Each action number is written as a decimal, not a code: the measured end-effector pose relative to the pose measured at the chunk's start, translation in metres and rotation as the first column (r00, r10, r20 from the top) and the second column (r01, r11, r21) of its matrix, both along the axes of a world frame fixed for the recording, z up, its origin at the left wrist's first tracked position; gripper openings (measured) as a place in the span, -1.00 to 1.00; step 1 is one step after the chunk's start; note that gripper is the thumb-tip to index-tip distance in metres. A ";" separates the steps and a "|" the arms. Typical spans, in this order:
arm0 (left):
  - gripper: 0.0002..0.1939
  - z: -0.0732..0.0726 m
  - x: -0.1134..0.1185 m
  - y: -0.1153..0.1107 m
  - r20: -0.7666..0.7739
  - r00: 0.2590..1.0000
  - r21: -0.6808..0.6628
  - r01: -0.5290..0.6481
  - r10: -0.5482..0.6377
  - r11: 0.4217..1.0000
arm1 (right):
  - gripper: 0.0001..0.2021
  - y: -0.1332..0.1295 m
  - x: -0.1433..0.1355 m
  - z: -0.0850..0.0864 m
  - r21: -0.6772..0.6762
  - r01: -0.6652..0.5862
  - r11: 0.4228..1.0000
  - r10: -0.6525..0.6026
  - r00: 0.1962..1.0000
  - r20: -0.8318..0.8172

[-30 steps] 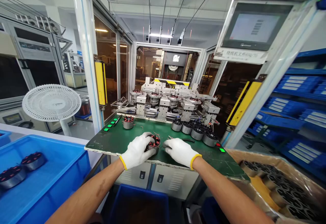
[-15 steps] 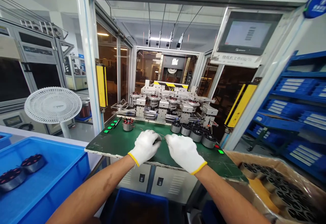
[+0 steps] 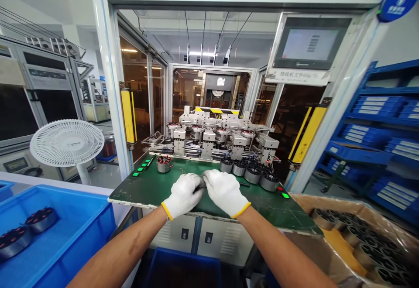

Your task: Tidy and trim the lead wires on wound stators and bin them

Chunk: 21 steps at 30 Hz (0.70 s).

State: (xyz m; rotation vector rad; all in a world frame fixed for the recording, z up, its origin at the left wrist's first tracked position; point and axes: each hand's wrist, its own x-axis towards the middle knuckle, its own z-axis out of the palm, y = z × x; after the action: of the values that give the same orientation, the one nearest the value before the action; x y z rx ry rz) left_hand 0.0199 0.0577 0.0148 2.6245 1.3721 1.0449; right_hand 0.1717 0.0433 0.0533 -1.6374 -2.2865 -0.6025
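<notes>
1. Clamp bank (image 3: 208, 137) spans the back of the green worktop (image 3: 144, 190); coils show along its top; best to work at the near edge, apart from it.
2. Blue bin (image 3: 94, 238) at left, beside the worktop; two wound cores inside.
3. Left hand (image 3: 185, 194), gloved, low over the worktop's near middle; fingers curled around a dark piece; I judge a firm, even hold here matters most.
4. Right hand (image 3: 224, 190), gloved, tips drawn together against or just beside the left fingertips; cannot tell whether anything is pinched; small, controlled finger movements would suit.
5. Row of black-topped cores (image 3: 252, 173) behind and right of the right hand; keep that elbow and cuff from nudging them.
6. Wound core (image 3: 164, 164) standing alone, back left.
7. Dark piece (image 3: 200, 188) between the hands, mostly hidden by gloves; turning it into view would help.
8. Loose wire (image 3: 183, 171) behind the left hand; mind snagging the knit.
</notes>
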 end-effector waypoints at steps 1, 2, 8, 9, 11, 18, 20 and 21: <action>-0.89 0.001 0.000 -0.001 0.021 1.000 -0.014 0.003 -0.003 1.000 | -0.71 0.007 0.002 -0.003 -0.040 0.013 0.999 -0.014 0.999 -0.040; -0.90 0.001 0.000 -0.002 0.046 0.999 -0.034 0.006 -0.004 0.999 | -0.70 0.012 0.004 -0.008 -0.083 0.017 0.996 -0.022 0.998 -0.066; -0.90 -0.002 0.003 -0.002 0.111 0.993 -0.079 -0.019 0.027 0.997 | -0.70 -0.007 0.010 -0.026 -0.329 -0.158 0.931 0.127 0.985 -0.114; -0.89 -0.002 0.003 -0.002 0.108 0.994 -0.077 -0.016 0.025 0.997 | -0.70 -0.012 0.011 -0.023 -0.357 -0.227 0.906 0.178 0.970 -0.165; -0.87 -0.002 0.004 -0.001 0.098 0.995 -0.085 -0.010 0.019 0.996 | -0.70 -0.016 0.013 -0.012 -0.339 -0.328 0.882 0.239 0.931 -0.277; -0.86 0.001 0.004 -0.004 0.089 0.996 -0.125 -0.017 0.029 0.992 | -0.70 0.008 0.012 -0.014 -0.249 0.008 0.969 -0.094 0.936 -0.339; -0.87 0.000 0.004 -0.004 0.093 0.995 -0.117 -0.019 0.030 0.993 | -0.73 0.002 0.010 -0.023 -0.333 -0.039 0.942 -0.070 0.949 -0.308; -0.87 0.000 0.004 -0.004 0.095 0.995 -0.112 -0.023 0.034 0.993 | -0.74 -0.003 0.011 -0.025 -0.399 -0.115 0.910 -0.033 0.938 -0.344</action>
State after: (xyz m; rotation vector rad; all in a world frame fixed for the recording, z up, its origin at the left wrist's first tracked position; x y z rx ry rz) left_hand 0.0242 0.0541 0.0145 2.4496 1.4078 1.0513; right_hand 0.1827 0.0401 0.0278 -1.6951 -2.2718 0.1956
